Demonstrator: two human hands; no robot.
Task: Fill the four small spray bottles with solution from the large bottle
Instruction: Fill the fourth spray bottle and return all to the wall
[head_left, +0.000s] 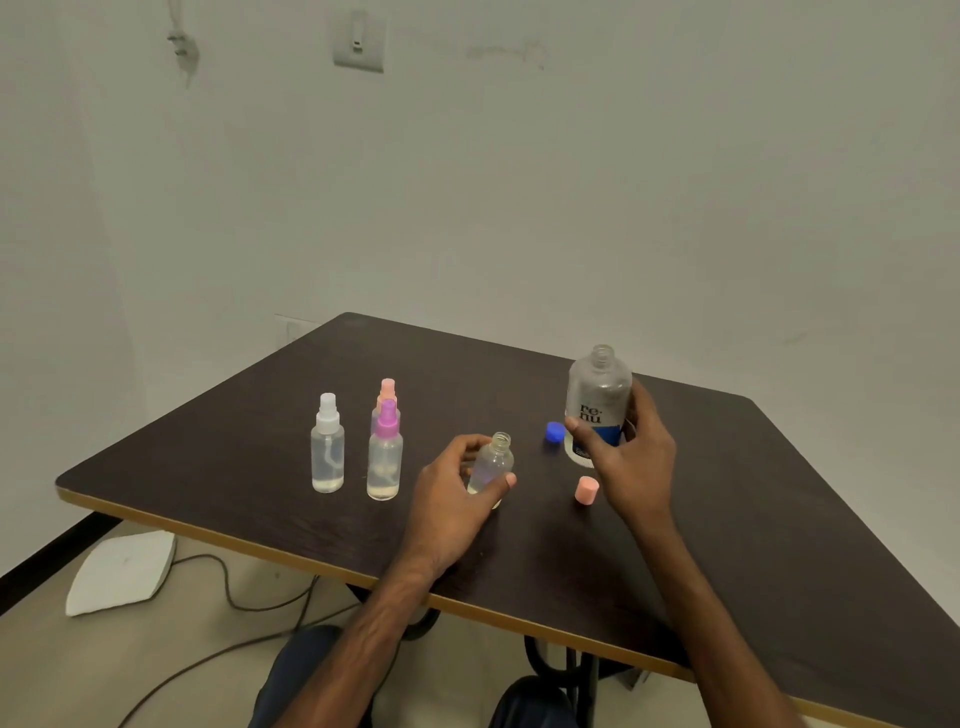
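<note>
While the person sits at the near edge of the wide dark desk (727, 519), both hands are out over it. The large bottle (597, 395) stands upright toward the far right side. It is see-through, with a blue and white label low down. Its top is off, so the neck is open. I cannot tell how much liquid is inside. The right hand (631, 457) has its grip wrapped round the lower half of this bottle.

Nearer the middle, the left hand (449, 493) has its grip closed round a small open bottle (493, 460) with no sprayer on it. It sits low at the desk, tipped a little, mouth up. It looks clear and close to empty.

Off to the left stand three more small bottles, close together, upright, sprayers on. There is a white-topped bottle (327, 452), a purple-topped bottle (385, 462) and a peach-topped bottle (387, 391) just behind the purple one. Each seems to have clear liquid in it.

So I think this is the pour into the last small bottle. The next move calls for lifting the large bottle, tipping its mouth over the small narrow neck and pouring slowly. The left hand must hold the small one steady.

A blue cap (555, 431) lies just left of the large bottle. A pink cap (587, 489) lies on the desk between the two hands.
</note>
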